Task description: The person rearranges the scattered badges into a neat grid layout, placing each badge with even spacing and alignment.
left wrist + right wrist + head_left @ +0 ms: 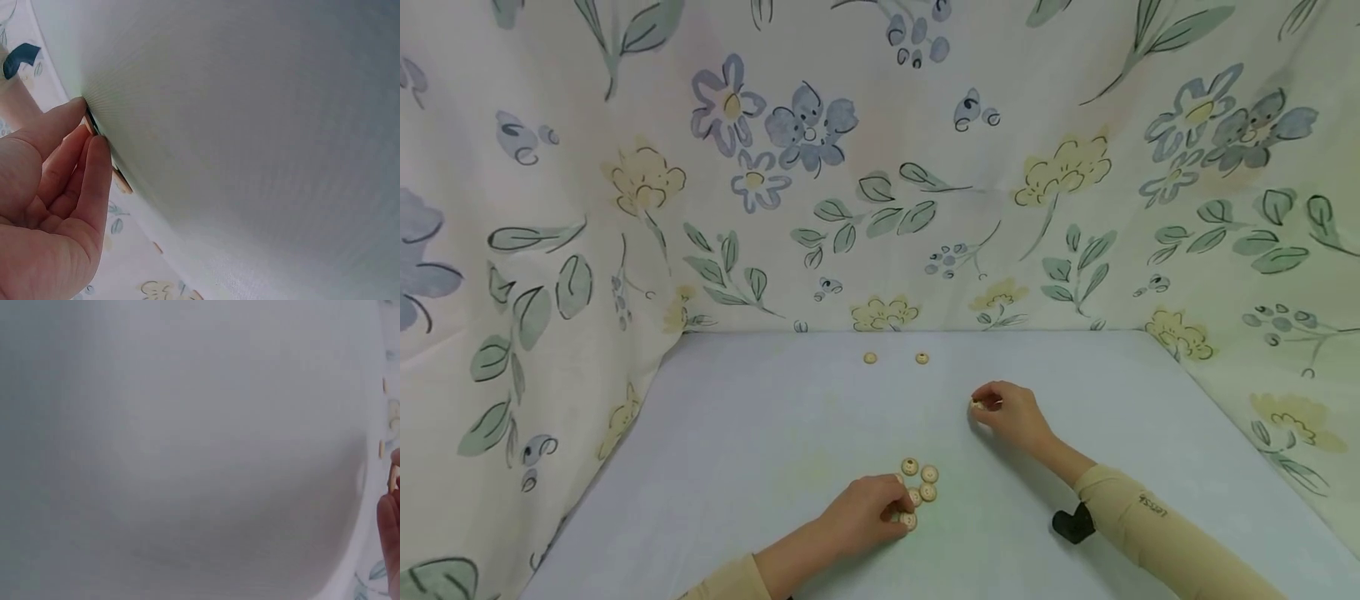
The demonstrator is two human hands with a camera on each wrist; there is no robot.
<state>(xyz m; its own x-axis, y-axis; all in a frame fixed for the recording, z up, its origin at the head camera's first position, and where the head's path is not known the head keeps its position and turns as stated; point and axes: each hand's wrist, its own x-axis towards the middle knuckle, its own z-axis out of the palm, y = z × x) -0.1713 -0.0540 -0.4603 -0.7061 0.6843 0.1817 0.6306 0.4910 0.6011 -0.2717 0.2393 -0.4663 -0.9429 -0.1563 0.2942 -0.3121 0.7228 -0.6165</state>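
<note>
In the head view my right hand (pixel 1015 415) pinches a small round wooden disc (pixel 977 406) just above the table, right of centre. The right wrist view catches only some fingers (pixel 389 525) and this disc (pixel 392 477) at its right edge. My left hand (pixel 867 518) is lower down, with thumb and fingertips on both sides of another wooden disc (pixel 907 522). The left wrist view has that disc (pixel 92 122) edge-on between the fingertips. Several more pale discs (pixel 928 474) with small dark marks lie around the left fingers, one partly hidden behind them.
Two wooden discs (pixel 870 358) (pixel 922 358) lie apart near the table's back edge. A white cloth covers the table (pixel 760 417). Flowered curtains (pixel 880 250) stand behind and along both sides. A black object (pixel 1072 525) is at the right sleeve.
</note>
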